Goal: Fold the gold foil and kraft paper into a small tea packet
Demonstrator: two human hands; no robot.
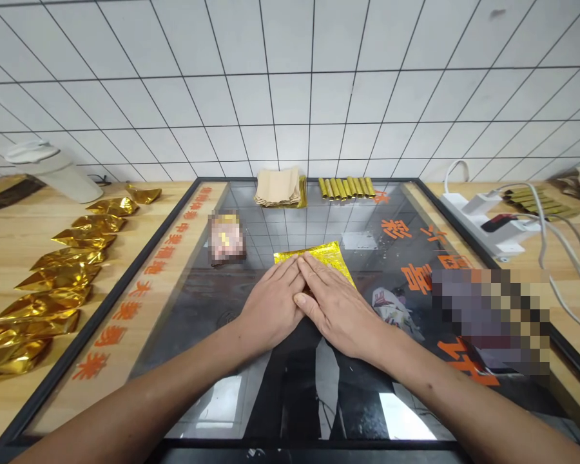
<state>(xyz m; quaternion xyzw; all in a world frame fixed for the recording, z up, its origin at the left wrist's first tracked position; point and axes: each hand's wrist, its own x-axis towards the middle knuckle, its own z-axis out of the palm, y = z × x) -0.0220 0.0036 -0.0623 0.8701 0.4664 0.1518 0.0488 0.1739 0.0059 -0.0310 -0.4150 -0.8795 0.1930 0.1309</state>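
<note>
I have left hand (273, 303) and right hand (341, 309) palm-down on a shiny gold foil sheet (332, 255).
Grips unclamped, tips meeting; slim rolled gold tubes (347, 189) at one o'clock.

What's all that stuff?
Tiled wall: 1, white, behind
Table: 1, wood, below
Glass panel: 1, black-framed, orange characters, centre
Foil sheet: 1, gold, panel's middle
Paper stack: 1, brown, panel's far edge
Rolled tubes: about nine, gold, beside stack; more right
Foil pieces: about nine, gold, left
Lidded cup: 1, white, left
Bundle: 1, brown, left
Power strip: 1, white, right
Cables: several, pale, right
Pixelated objects: 2, unclear, on panel
Left grip, right grip: 1 each, bare, on sheet
</note>
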